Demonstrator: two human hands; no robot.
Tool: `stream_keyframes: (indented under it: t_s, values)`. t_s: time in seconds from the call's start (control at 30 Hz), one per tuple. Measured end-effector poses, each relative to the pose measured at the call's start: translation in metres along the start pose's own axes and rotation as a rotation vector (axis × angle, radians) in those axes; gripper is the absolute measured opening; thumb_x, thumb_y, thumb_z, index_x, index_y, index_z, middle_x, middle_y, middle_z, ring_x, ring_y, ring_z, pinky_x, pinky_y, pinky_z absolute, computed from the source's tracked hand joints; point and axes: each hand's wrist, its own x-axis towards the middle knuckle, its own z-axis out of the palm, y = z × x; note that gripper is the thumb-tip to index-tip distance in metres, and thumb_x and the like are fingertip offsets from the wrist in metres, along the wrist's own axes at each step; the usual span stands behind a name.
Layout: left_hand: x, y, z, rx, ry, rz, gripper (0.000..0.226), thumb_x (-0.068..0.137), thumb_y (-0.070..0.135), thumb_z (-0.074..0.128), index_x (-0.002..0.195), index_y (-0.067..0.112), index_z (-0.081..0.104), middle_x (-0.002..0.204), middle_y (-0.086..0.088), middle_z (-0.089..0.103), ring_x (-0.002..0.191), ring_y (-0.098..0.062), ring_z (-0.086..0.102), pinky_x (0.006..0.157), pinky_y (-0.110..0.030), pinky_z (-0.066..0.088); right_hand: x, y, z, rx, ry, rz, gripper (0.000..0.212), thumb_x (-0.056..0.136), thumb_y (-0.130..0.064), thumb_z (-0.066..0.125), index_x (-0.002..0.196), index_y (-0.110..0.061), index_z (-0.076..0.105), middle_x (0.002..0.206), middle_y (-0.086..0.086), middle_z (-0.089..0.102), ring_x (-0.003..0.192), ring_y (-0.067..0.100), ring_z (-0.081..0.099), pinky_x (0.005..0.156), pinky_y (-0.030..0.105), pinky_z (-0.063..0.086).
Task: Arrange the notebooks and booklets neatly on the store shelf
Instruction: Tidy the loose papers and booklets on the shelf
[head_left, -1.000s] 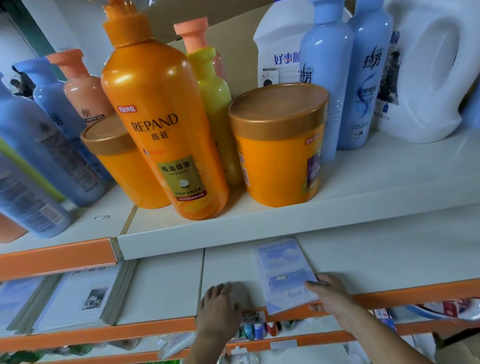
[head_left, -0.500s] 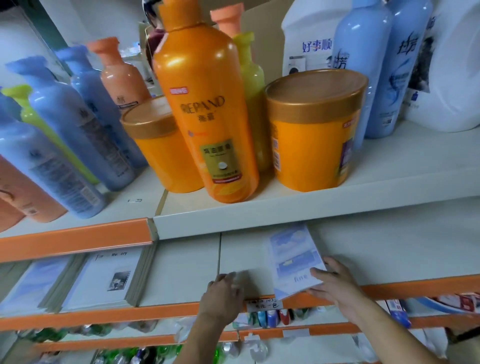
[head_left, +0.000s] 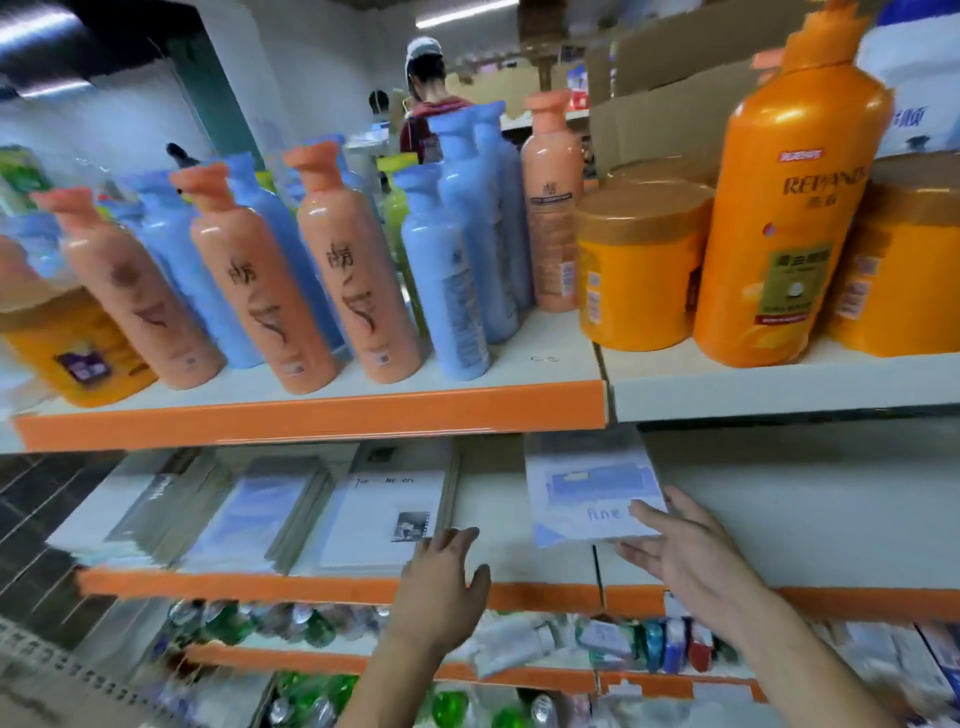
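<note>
Head view: pinching the pale blue sky-print booklet (head_left: 587, 488) by its five-o'clock corner in the right hand (head_left: 691, 551), likely bound for the stacked white notebooks (head_left: 374, 514) at nine o'clock, with the released left hand (head_left: 441, 577) flat on the white store shelf (head_left: 779, 499) between.

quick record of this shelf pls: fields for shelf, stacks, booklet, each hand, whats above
shelf: white, orange front strip
stacks: grey stack, blue stack, white stack, side by side at left
booklet: blue, alone, apart from the stacks, slightly skewed
left hand: open, at the shelf front, just right of the white stack
right hand: holds the booklet's near right corner, fingers on top, thumb at its edge
above: bottles and orange tubs
</note>
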Motion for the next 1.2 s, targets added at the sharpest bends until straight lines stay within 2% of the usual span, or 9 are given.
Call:
stream_keyframes:
  t_s: [0.07, 0.23, 0.33, 0.43, 0.63, 0.73, 0.87, 1.03, 1.2]
  values:
    - [-0.009, -0.026, -0.009, -0.039, 0.013, -0.001, 0.053, 0.100, 0.043, 0.047, 0.151, 0.029, 0.039, 0.149, 0.004, 0.044, 0.134, -0.022, 0.039, 0.107, -0.036, 0.040, -0.004, 0.018, 0.024, -0.014, -0.014, 0.003, 0.025, 0.095, 0.000, 0.060, 0.110, -0.021, 0.057, 0.092, 0.001, 0.077, 0.093, 0.040, 0.072, 0.083, 0.044, 0.055]
    - [-0.031, -0.070, -0.021, -0.056, 0.036, -0.022, 0.053, 0.101, 0.042, 0.047, 0.151, 0.028, 0.038, 0.148, 0.005, 0.044, 0.133, -0.021, 0.037, 0.108, -0.033, 0.036, -0.008, 0.072, 0.060, -0.161, 0.037, -0.004, 0.028, 0.097, 0.000, 0.060, 0.108, -0.025, 0.059, 0.110, 0.002, 0.069, 0.084, 0.036, 0.074, 0.071, 0.040, 0.061]
    - [-0.043, -0.085, -0.026, -0.042, 0.070, -0.053, 0.054, 0.100, 0.043, 0.046, 0.152, 0.029, 0.038, 0.148, 0.007, 0.044, 0.134, -0.018, 0.036, 0.109, -0.033, 0.035, -0.006, 0.083, 0.075, -0.148, 0.019, 0.030, 0.035, 0.097, -0.002, 0.061, 0.126, -0.020, 0.055, 0.124, 0.008, 0.066, 0.085, 0.040, 0.074, 0.060, 0.036, 0.062]
    - [-0.052, -0.094, -0.031, -0.052, 0.103, -0.101, 0.056, 0.100, 0.044, 0.046, 0.152, 0.027, 0.039, 0.148, 0.006, 0.045, 0.136, -0.018, 0.036, 0.110, -0.033, 0.036, 0.002, 0.080, 0.085, -0.137, -0.052, 0.061, 0.041, 0.096, -0.001, 0.062, 0.132, -0.018, 0.052, 0.123, 0.010, 0.068, 0.089, 0.042, 0.073, 0.053, 0.031, 0.060]
    - [-0.066, -0.103, -0.038, -0.015, 0.079, -0.161, 0.058, 0.100, 0.046, 0.046, 0.154, 0.029, 0.035, 0.150, 0.009, 0.043, 0.137, -0.016, 0.035, 0.112, -0.034, 0.036, 0.006, 0.084, 0.107, -0.114, -0.139, 0.075, 0.042, 0.094, -0.002, 0.064, 0.131, -0.019, 0.052, 0.113, 0.007, 0.073, 0.091, 0.041, 0.073, 0.058, 0.033, 0.060]
    - [-0.065, -0.111, -0.039, -0.023, 0.093, -0.181, 0.061, 0.100, 0.044, 0.048, 0.157, 0.027, 0.033, 0.153, 0.008, 0.040, 0.141, -0.016, 0.032, 0.114, -0.036, 0.035, 0.006, 0.096, 0.113, -0.100, -0.139, 0.096, 0.043, 0.095, -0.001, 0.063, 0.134, -0.014, 0.051, 0.112, 0.013, 0.074, 0.092, 0.041, 0.073, 0.057, 0.033, 0.058]
    - [-0.055, -0.128, -0.044, -0.065, 0.121, -0.180, 0.058, 0.100, 0.042, 0.048, 0.155, 0.028, 0.035, 0.153, 0.008, 0.042, 0.140, -0.015, 0.035, 0.112, -0.035, 0.037, 0.009, 0.104, 0.127, -0.087, -0.150, 0.099, 0.042, 0.094, -0.003, 0.064, 0.131, -0.019, 0.052, 0.114, 0.013, 0.073, 0.094, 0.041, 0.073, 0.060, 0.033, 0.059]
    - [-0.027, -0.181, -0.055, -0.121, 0.129, -0.160, 0.059, 0.100, 0.039, 0.048, 0.156, 0.027, 0.034, 0.154, 0.007, 0.041, 0.140, -0.016, 0.035, 0.109, -0.035, 0.040, 0.027, 0.130, 0.164, -0.078, -0.110, 0.086, 0.047, 0.093, -0.005, 0.067, 0.135, -0.021, 0.050, 0.114, 0.011, 0.074, 0.093, 0.041, 0.073, 0.060, 0.034, 0.060]
    - [-0.001, -0.264, -0.072, -0.110, 0.099, -0.081, 0.059, 0.100, 0.040, 0.049, 0.155, 0.023, 0.035, 0.155, 0.004, 0.040, 0.141, -0.017, 0.034, 0.115, -0.030, 0.033, 0.047, 0.176, 0.240, -0.066, -0.053, 0.056, 0.041, 0.093, -0.001, 0.065, 0.128, -0.018, 0.053, 0.112, 0.014, 0.074, 0.087, 0.041, 0.074, 0.057, 0.033, 0.060]
